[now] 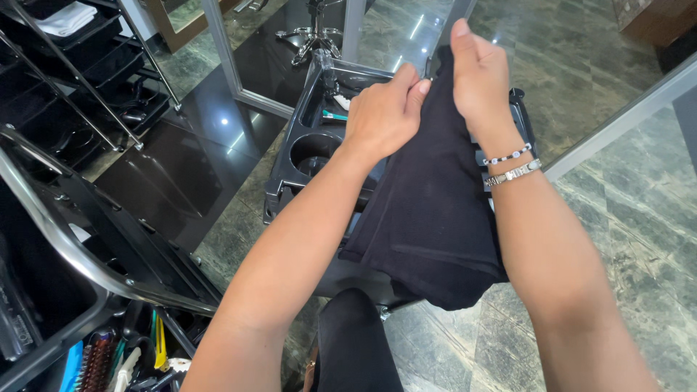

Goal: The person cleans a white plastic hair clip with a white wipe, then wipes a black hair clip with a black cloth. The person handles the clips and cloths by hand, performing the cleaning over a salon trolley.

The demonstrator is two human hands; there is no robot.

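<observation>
We see both hands up at the top edge of a black cloth [428, 210], which hangs down from them over a black trolley tray [305, 145]. The left hand [381, 116] has its grip closed on the cloth's upper left edge, fingers curled around the fabric. The right hand [479, 76] pinches the upper right edge, thumb raised; its fingertips are hidden behind the cloth, so that grip looks closed. Bracelets [512, 165] circle the right wrist.

Matt black cloth [435, 210] hangs soft and faintly ribbed over a smooth, glossy black plastic trolley tray [290, 156], above polished green marble floor tiles [639, 210] throwing reflections, with shiny chrome rails [51, 232] gleaming alongside.
</observation>
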